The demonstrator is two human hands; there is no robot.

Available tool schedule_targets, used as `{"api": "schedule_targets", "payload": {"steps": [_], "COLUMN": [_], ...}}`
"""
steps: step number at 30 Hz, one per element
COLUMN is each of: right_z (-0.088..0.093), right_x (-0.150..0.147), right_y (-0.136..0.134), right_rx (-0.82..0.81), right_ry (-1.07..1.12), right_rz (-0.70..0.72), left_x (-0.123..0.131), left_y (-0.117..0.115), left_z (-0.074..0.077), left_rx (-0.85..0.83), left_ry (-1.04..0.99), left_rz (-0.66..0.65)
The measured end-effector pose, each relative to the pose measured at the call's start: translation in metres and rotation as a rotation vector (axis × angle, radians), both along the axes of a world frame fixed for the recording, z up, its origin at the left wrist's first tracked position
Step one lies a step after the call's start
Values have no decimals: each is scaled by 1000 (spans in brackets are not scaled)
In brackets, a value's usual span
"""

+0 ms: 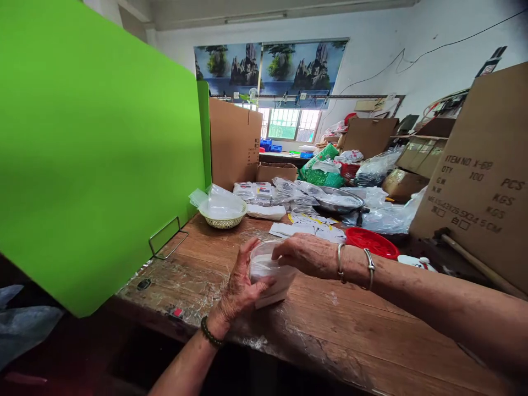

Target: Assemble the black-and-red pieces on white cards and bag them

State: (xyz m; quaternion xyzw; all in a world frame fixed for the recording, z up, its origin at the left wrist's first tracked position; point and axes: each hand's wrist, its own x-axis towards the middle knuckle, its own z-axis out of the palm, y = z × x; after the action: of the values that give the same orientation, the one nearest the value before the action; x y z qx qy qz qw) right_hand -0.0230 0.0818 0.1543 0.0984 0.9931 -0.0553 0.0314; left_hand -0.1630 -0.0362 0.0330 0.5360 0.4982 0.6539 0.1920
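My left hand (243, 280) wraps round the side of a clear plastic bag (260, 269) with a rounded open mouth, thumb in front and fingers behind. Something white and flat-sided (277, 291) shows at its lower right, standing on the table; its kind is not clear. Over the bag's mouth my right hand (307, 254) comes in from the right, fingers bent down at the rim; what the fingertips hold, if anything, is hidden. A pale basket (223, 223) behind holds flat clear bags (225, 203).
A green board (99, 148) rises at left beside a wire stand (167, 247). Bagged packets (264, 191), printed sheets (307, 231), a metal pan (338, 201) and a red tray (371, 242) lie behind on the wooden table (350, 324). A large carton (478, 165) stands right.
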Motion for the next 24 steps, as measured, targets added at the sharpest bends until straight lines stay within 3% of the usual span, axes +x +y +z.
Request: {"api": "schedule_targets", "payload": {"steps": [3, 6, 8, 12, 15, 20, 24], "right_z": [11, 14, 14, 16, 12, -5, -10], "right_x": [11, 23, 30, 41, 48, 53, 55], "right_y": [7, 20, 31, 39, 33, 32, 35], "right_rx": [-74, 67, 136, -22, -83, -230, -243], "right_ry": [10, 77, 77, 65, 184, 255, 368], "right_rz": [81, 63, -14, -18, -56, -262, -207], "left_x": [-14, -29, -38, -45, -42, -38, -37], "left_y": [-7, -14, -16, -14, -10, -1, 0], "left_z": [39, 70, 84, 106, 114, 105, 103], "left_rx": [-40, -167, -235, -244, -249, -306, -276], "left_ry": [339, 602, 726, 835, 792, 723, 687], "left_rz": [-48, -103, -129, -58, 29, 82, 90]}}
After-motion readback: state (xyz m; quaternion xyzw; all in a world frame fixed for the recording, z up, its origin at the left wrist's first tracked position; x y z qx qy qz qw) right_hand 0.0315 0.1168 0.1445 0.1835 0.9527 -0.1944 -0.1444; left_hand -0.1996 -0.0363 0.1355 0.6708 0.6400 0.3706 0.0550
